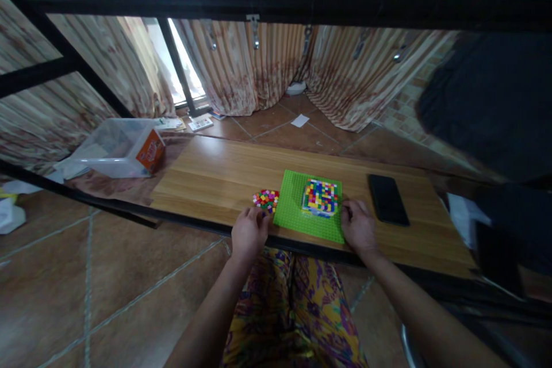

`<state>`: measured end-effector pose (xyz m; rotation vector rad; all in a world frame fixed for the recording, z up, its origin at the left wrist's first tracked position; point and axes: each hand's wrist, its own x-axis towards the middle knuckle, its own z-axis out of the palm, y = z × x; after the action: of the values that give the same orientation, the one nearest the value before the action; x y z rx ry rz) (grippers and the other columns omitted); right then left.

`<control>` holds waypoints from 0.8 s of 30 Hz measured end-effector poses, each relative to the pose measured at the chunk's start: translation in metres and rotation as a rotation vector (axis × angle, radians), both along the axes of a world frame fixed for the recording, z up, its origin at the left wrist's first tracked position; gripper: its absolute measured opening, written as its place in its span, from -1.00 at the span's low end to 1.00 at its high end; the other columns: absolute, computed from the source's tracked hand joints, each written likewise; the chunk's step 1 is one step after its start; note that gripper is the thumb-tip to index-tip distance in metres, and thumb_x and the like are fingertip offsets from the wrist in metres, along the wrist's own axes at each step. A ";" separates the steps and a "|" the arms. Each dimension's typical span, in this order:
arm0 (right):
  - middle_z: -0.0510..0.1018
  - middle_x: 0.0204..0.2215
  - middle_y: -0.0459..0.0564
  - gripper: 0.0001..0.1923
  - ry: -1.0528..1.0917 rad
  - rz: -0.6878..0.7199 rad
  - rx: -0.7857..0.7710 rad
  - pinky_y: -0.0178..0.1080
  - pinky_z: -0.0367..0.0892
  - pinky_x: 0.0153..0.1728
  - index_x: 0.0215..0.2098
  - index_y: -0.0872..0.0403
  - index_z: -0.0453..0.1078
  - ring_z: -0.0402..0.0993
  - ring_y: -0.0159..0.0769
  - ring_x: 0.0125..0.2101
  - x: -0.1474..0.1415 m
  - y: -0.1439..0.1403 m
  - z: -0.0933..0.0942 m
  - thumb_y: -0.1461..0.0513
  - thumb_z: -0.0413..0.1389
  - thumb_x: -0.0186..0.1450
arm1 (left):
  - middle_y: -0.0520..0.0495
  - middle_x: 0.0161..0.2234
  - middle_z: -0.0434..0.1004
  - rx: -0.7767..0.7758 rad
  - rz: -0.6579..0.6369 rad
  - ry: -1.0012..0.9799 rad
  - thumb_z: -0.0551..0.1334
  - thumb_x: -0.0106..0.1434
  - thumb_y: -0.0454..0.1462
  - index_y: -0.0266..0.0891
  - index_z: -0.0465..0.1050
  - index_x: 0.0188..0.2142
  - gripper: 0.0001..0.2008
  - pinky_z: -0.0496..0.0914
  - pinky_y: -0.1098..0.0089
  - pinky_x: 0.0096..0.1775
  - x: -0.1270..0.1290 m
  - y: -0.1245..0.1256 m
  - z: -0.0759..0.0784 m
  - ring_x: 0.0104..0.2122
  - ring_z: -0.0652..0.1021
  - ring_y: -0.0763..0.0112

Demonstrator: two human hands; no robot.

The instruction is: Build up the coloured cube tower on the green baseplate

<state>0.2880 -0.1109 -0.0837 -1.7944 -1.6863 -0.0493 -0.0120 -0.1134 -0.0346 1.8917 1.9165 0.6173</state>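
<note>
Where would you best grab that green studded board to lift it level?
Probably by the left and right edges of the green board, a hand from each side: it is thin and flat, and the colourful block stands right of its middle. The right hand is at the right edge; loose pieces lie beside the left, so perhaps grip nearer its far corner.
</note>
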 end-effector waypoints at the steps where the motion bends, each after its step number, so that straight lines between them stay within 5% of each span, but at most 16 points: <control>1: 0.46 -0.30 0.07 -0.80 0.000 0.000 -0.002 -0.14 0.33 -0.14 -0.27 0.05 0.40 0.39 -0.15 -0.22 0.000 0.000 0.000 0.23 -0.06 0.30 | -0.12 -0.25 0.52 0.001 0.000 0.033 0.18 0.30 -0.22 -0.19 0.48 -0.24 -0.87 0.34 0.34 -0.22 0.003 0.001 0.001 -0.21 0.53 0.24; 7: 0.46 -0.31 0.06 -0.81 0.018 -0.005 0.003 -0.14 0.33 -0.14 -0.28 0.05 0.40 0.39 -0.16 -0.23 -0.001 0.000 0.001 0.26 -0.06 0.29 | -0.13 -0.25 0.54 -0.046 0.018 0.114 0.11 0.32 -0.31 -0.20 0.48 -0.28 -0.84 0.32 0.35 -0.25 0.007 0.006 0.005 -0.23 0.55 0.24; 17: 0.47 -0.29 0.08 -0.80 0.035 -0.006 -0.002 -0.14 0.34 -0.15 -0.27 0.06 0.40 0.40 -0.15 -0.22 -0.002 0.001 0.002 0.24 -0.06 0.32 | -0.05 -0.33 0.61 0.061 -0.163 -0.461 0.17 0.26 -0.35 -0.22 0.51 -0.24 -0.86 0.41 0.42 -0.26 0.042 0.025 0.009 -0.35 0.58 0.40; 24: 0.48 -0.29 0.06 -0.80 0.054 -0.006 -0.004 -0.15 0.35 -0.14 -0.26 0.05 0.41 0.41 -0.18 -0.23 -0.004 0.000 0.004 0.24 -0.06 0.33 | -0.02 -0.34 0.64 0.091 -0.227 -0.503 0.21 0.24 -0.38 -0.20 0.56 -0.31 -0.86 0.44 0.41 -0.26 0.076 0.053 0.011 -0.36 0.59 0.40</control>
<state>0.2838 -0.1107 -0.0801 -1.7884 -1.6436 0.0000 0.0639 -0.0608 -0.0234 1.7574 1.3581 1.0054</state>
